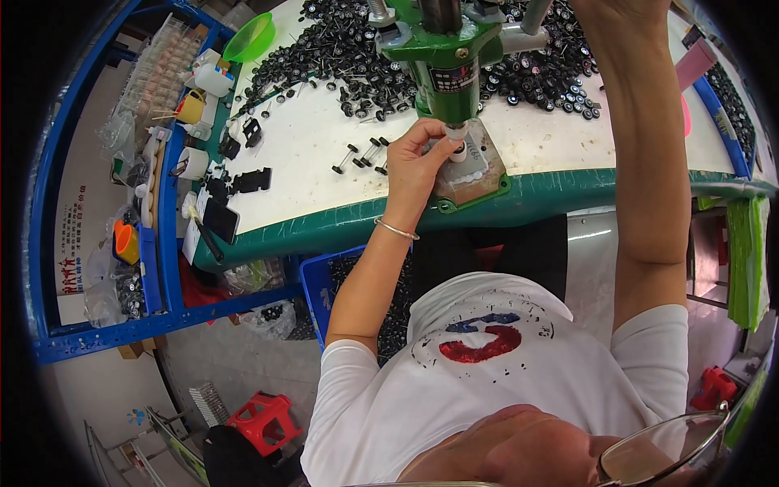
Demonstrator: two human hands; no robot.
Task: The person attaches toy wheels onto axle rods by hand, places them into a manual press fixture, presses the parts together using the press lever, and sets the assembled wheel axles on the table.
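In the head view, a small whitish cylindrical piece (459,152) is seen under the green press (453,96), its axis apparently upright, at three o'clock from the left hand (420,159). Thumb and forefinger are bent close together; their hold cannot be told, nor the cropped right hand's (623,11), at one o'clock.

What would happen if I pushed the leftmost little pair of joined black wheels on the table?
The wheel pair would probably roll, since its ends are round and the white tabletop looks flat. It's likely light, being small and thin in the middle.
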